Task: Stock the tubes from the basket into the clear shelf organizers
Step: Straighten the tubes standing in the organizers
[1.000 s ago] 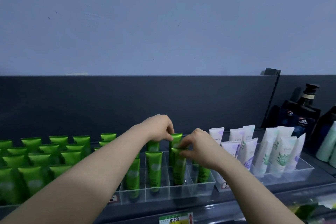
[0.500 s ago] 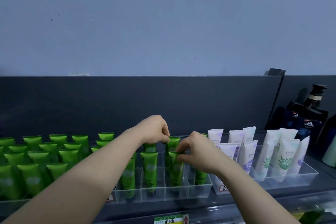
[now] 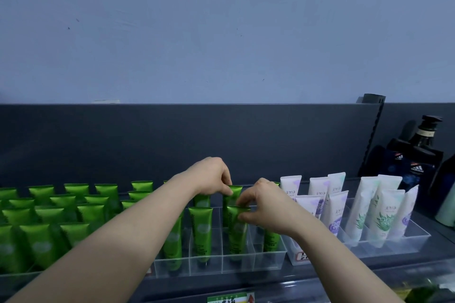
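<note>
L hand (image 3: 211, 177) pinches the rear green tube (image 3: 235, 190) by its crimp; R hand (image 3: 267, 208) pinches the front green tube (image 3: 236, 233) at its top edge. Both tubes stand in a middle slot of the clear organizer (image 3: 270, 259). Tubes look light, soft-walled & slick, so prob. best held at the stiff crimp, not the belly.

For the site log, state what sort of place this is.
Most likely a shop's toiletries aisle: identical green tubes stand in rows in clear organizers, a price label sits below them, and white tubes and a dark pump bottle are displayed alongside.
</note>
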